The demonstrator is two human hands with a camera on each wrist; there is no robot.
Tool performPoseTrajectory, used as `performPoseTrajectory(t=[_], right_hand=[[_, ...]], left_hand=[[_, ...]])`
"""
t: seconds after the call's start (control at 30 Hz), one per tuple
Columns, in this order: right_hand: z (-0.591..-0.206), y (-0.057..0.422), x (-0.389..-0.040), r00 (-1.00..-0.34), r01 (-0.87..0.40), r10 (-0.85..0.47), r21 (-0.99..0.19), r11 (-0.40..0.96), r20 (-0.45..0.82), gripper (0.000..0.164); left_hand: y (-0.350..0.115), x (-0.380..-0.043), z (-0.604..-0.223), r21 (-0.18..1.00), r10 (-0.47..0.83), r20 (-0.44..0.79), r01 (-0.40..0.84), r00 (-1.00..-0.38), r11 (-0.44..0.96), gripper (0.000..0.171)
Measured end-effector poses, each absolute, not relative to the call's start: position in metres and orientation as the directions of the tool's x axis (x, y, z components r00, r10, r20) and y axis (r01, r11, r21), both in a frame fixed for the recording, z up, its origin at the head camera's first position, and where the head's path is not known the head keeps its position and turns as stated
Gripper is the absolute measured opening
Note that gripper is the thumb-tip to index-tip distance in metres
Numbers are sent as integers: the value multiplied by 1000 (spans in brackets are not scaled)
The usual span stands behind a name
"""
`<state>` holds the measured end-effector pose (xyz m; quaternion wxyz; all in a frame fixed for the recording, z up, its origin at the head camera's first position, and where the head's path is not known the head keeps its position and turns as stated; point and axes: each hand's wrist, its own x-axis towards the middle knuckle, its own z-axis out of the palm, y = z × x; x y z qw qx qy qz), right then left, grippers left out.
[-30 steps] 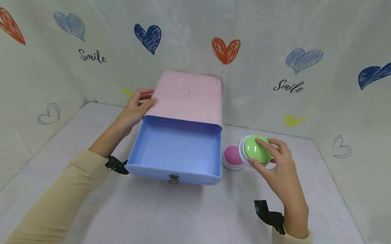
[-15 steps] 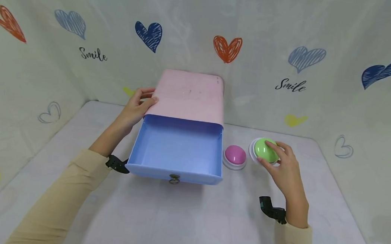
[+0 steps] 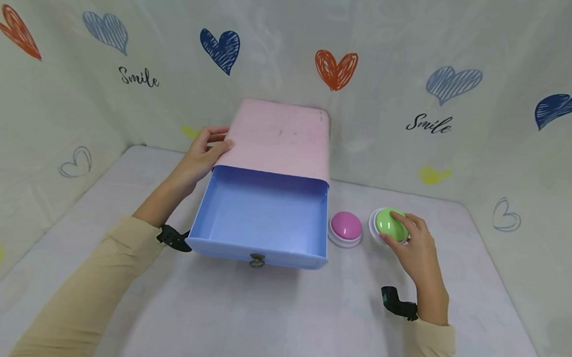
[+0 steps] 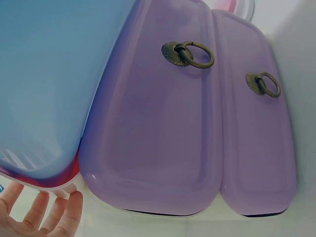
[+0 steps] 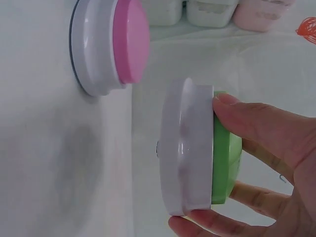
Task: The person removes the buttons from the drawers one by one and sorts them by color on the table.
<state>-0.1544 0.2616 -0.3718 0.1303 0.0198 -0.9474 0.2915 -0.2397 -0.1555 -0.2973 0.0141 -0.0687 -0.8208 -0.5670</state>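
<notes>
1. Beneath the left hand (image 3: pixel 200 154) and right hand (image 3: pixel 418 251) lies the table (image 3: pixel 258 319). Treat it as the likely landing surface; bring any base down flat.
2. Cabinet (image 3: pixel 281 137): against the left fingers, which lie extended along its left side, thumb at the top edge. Brace lightly; a hard push could shift it.
3. Drawer (image 3: pixel 227 250): pulled out, between the left and right fingers. Steer the right wrist clear of its wall.
4. Green button (image 3: pixel 390 226): gripped between right thumb and fingers, raised off the table. Support it by the sides; avoid pressing the cap. Free the lower fingertips before final contact.
5. Pink button (image 3: pixel 346 226): on the table, left of the right fingers, near the drawer. Allow clearance when lowering.
</notes>
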Motion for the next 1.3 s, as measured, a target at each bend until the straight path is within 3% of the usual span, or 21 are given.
performPoseTrajectory(t=[0.43,1.3], right_hand=[[-388,271,-166,-992,2,73,-569,822,103,56],[-412,281,-172,-999,41,21,-599,799,-40,57]], left_hand=[[-155,-238,-295,924,107,112,143,-988,354,55],[-156,-238,-296,926,114,114,148,-987,349,55]])
